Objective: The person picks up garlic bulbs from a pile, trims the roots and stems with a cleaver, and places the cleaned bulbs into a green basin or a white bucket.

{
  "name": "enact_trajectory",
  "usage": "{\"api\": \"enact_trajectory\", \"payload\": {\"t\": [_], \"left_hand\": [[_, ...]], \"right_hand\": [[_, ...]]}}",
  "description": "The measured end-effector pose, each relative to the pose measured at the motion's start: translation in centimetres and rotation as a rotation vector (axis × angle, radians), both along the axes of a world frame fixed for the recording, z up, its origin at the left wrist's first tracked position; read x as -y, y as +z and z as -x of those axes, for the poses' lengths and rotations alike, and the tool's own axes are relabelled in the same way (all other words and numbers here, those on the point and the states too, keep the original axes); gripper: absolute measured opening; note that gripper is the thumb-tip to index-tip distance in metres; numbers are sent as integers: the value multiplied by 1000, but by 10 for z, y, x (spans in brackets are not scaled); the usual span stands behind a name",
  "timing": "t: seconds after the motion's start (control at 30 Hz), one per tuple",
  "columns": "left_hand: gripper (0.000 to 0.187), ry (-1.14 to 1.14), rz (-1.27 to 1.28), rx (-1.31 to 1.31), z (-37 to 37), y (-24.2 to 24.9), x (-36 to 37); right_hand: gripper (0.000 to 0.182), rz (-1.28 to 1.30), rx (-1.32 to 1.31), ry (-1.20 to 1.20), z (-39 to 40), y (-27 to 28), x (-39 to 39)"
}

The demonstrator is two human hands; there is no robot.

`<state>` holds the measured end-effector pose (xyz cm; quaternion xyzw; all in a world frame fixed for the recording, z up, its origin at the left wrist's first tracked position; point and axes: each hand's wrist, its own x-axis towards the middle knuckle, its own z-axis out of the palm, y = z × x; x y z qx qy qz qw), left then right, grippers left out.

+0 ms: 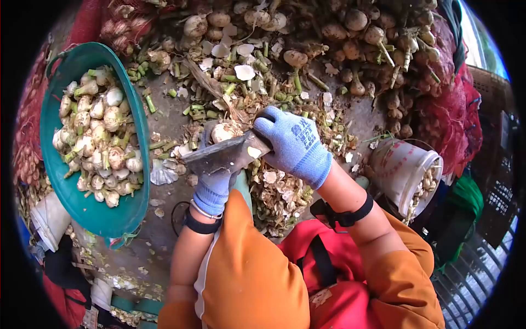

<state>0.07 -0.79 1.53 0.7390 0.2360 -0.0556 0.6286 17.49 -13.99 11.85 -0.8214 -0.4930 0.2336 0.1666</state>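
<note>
My right hand (293, 143), in a blue-grey work glove with printing on its back, is closed round the handle end of a broad-bladed knife (216, 158). The dark, worn blade points left and lies across the front of my left hand (215, 186), also gloved. A garlic bulb (226, 131) with dry skin and roots shows just beyond the blade, held in my left hand, whose fingers are mostly hidden by the knife. A pale scrap of peel (253, 152) clings to the blade near my right hand.
On the left stands a green basin (143, 164) of trimmed garlic bulbs (98, 129). Untrimmed garlic (356, 33) is heaped at the back. Cut stems and peelings (279, 197) litter the ground. A tipped white bucket (392, 164) and red mesh sacks (446, 123) lie right.
</note>
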Motion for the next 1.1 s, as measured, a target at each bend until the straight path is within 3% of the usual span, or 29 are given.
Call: {"api": "enact_trajectory", "payload": {"t": [0.07, 0.17, 0.23, 0.27, 0.3, 0.37, 0.4, 0.43, 0.47, 0.5, 0.57, 0.63, 0.67, 0.73, 0.77, 0.8, 0.87, 0.9, 0.93, 1.0, 1.07, 1.1], "left_hand": [[60, 253, 398, -28, -11, 27, 13], [48, 527, 628, 179, -36, 83, 24], [52, 73, -161, 418, -39, 95, 16], [55, 246, 212, 343, -39, 66, 23], [62, 277, 181, 173, -50, 73, 15], [85, -44, -802, 213, -62, 53, -1], [95, -40, -834, 155, -63, 52, 2], [89, 34, -723, 195, -63, 48, 6], [82, 151, -245, 148, -51, 2, 9], [66, 248, 107, 149, -47, 11, 7], [35, 591, 821, 157, -41, 30, 3], [30, 446, 835, 79, -36, 30, -8], [27, 511, 840, 159, -47, 47, -7], [29, 612, 503, 231, -50, 68, -28], [36, 618, 487, 297, -48, 81, -49], [42, 769, 653, 434, -41, 81, -69], [60, 376, 1583, 974, -30, 93, -109], [63, 366, 1645, 1011, -24, 90, -118], [63, 443, 1547, 948, -34, 89, -110], [67, 560, 1218, 670, -55, 78, -76], [65, 463, 1119, 377, -59, 35, -53], [62, 519, 991, 258, -63, 33, -32]], "right_hand": [[36, -6, -2, 3, -1, -4, -1], [25, 63, -14, -221, -12, -43, 1], [19, 238, -286, -519, -42, -69, 15], [19, 111, -652, -718, -41, -62, 15], [23, -35, -968, -797, -37, -63, 10], [29, -149, -1241, -724, -24, -50, 2], [29, -252, -1368, -795, -21, -54, -1], [29, -357, -1495, -864, -18, -58, -5], [27, -340, -1365, -734, -22, -51, -6], [26, -311, -1244, -608, -25, -35, -8], [26, -303, -515, -274, -22, -10, -12], [30, -55, -167, -99, -31, -12, -10], [35, 168, -202, -145, -42, -29, -8], [36, 526, -302, -199, -69, -43, 6], [34, 538, -224, -200, -80, -50, 14], [35, 450, -186, -246, -92, -61, 26], [35, 360, -156, -301, -98, -99, 43], [35, 193, -123, -280, -100, -128, 49], [36, 27, -88, -255, -104, -141, 49], [38, 108, -53, -322, -88, -129, 25], [36, 93, -82, -360, -73, -112, 11], [33, -56, -226, -356, -59, -85, 2]]}}
